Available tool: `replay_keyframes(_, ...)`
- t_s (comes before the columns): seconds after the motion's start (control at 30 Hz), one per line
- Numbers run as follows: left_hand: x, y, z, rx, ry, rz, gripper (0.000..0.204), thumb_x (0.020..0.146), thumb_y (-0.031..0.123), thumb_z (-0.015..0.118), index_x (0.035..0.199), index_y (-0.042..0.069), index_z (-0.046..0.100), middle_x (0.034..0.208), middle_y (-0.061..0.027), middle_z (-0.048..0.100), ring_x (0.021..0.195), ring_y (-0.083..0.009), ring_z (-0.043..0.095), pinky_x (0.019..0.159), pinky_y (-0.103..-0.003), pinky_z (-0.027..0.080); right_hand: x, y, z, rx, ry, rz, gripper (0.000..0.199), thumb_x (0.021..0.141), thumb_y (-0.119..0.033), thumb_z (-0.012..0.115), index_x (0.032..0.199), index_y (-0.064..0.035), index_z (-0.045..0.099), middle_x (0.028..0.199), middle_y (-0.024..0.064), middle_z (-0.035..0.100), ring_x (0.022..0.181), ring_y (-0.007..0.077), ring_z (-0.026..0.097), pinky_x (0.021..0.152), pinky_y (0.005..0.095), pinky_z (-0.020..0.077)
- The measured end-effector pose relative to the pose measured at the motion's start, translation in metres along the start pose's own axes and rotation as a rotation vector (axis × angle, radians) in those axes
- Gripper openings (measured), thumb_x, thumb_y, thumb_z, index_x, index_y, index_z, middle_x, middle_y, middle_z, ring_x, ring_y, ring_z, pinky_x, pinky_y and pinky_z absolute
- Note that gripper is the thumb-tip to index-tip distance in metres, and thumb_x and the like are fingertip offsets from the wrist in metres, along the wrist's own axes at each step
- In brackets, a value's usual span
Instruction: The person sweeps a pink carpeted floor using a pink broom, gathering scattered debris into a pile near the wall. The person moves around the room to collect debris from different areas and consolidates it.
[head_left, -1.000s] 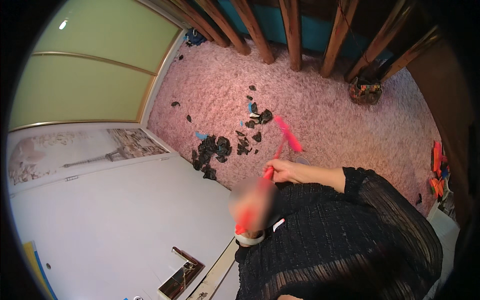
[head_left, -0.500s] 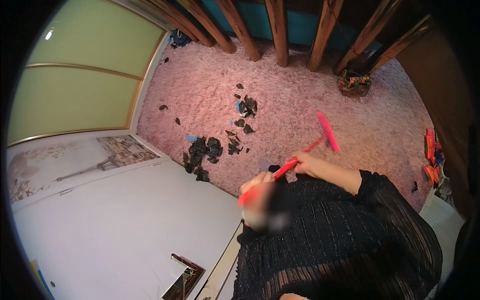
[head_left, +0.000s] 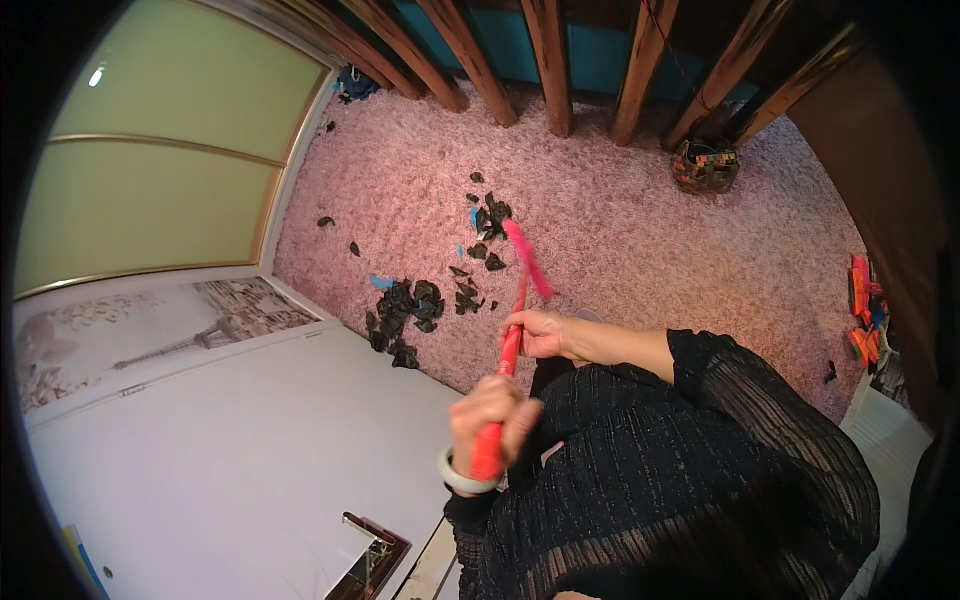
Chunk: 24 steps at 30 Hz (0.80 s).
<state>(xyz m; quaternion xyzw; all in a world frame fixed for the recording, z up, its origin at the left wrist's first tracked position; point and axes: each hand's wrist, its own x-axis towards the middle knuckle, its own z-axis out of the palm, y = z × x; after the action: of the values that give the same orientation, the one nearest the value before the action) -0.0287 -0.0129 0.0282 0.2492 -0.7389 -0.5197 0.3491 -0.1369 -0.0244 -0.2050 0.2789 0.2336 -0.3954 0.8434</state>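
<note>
I grip a red-handled broom (head_left: 512, 340) with both hands. My left hand (head_left: 492, 420), wearing a white wristband, is closed on the lower end of the handle near my body. My right hand (head_left: 541, 334) holds the handle higher up, its black sleeve coming in from the right. The pink broom head (head_left: 527, 258) sits on the pink carpet (head_left: 640, 250), blurred, just right of a scatter of dark scraps (head_left: 410, 305). More dark scraps (head_left: 490, 215) lie beyond the head, with a few blue bits (head_left: 380, 282) among them.
Wooden posts (head_left: 545, 60) stand along the far edge of the carpet, with a woven basket (head_left: 705, 165) beside them. A white surface (head_left: 200, 460) and green panels (head_left: 150, 150) fill the left. Orange toys (head_left: 860, 295) lie at the right edge.
The broom head swung out to the right, then back left toward the dark scraps. Both hands stayed on the handle, and the left hand has dropped lower in the view.
</note>
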Motion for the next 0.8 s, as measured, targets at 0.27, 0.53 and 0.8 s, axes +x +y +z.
replay_keyframes(0.27,0.001,-0.004,0.005,-0.227,-0.099,0.068,0.023,0.077,0.003,0.064,0.060,-0.002,0.050,0.056,-0.0088,0.049,0.051,-0.0230,0.049,0.061,-0.037,0.045,-0.053,-0.012,0.001,0.030,0.162,-0.168,0.008,0.082,0.000,0.056,0.079,0.0009,0.049,0.074,0.0118,0.054,0.071,0.0241,0.056,0.068,0.0337,0.0505)
replay_keyframes(0.53,-0.029,-0.111,0.050,-0.478,-0.142,-0.392,0.022,0.086,-0.002,0.056,0.066,-0.001,0.046,0.074,-0.0088,0.056,0.080,-0.0193,0.058,0.090,-0.040,0.041,-0.011,-0.097,-0.265,0.139,0.439,-0.243,0.007,0.085,-0.001,0.050,0.080,0.0034,0.046,0.074,0.0144,0.050,0.068,0.0263,0.053,0.063,0.0362,0.0492)
replay_keyframes(0.8,-0.004,-0.038,0.011,-0.210,-0.087,-0.191,0.032,0.078,-0.005,0.063,0.055,0.002,0.042,0.059,-0.0056,0.050,0.063,-0.0169,0.055,0.089,-0.043,0.045,0.019,-0.040,-0.130,0.028,0.115,-0.063,0.009,0.080,0.004,0.044,0.071,0.0031,0.045,0.072,0.0144,0.049,0.071,0.0258,0.052,0.069,0.0349,0.0468)
